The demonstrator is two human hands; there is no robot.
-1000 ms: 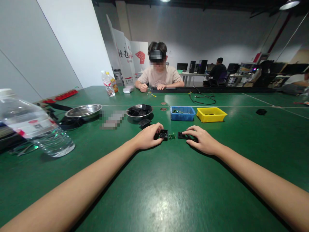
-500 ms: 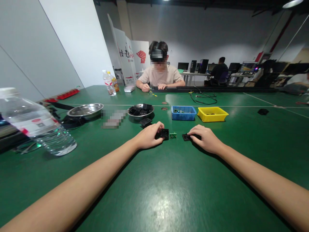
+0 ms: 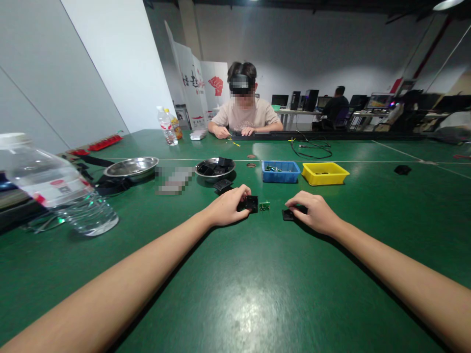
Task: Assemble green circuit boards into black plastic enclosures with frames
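My left hand (image 3: 230,206) is closed around a small open black plastic case (image 3: 251,204), with its hollow side turned to the right. Just right of the case, a small green circuit board (image 3: 264,206) stands on the table, touched by neither hand. My right hand (image 3: 312,212) has its fingers bent over a flat black plastic cover (image 3: 288,214) at the table surface. Thumb and fingertips meet the cover's right part and hide some of it.
Behind my left hand are a metal bowl of black cases (image 3: 215,178) and a loose black case (image 3: 222,186). A blue bin (image 3: 280,179) and a yellow bin (image 3: 326,181) stand farther back. A large water bottle (image 3: 62,191) tilts at left. Another person (image 3: 246,115) sits opposite.
The flat black cover has shifted slightly right and towards me under my right hand. My left hand, the case and the circuit board stay about where they were.
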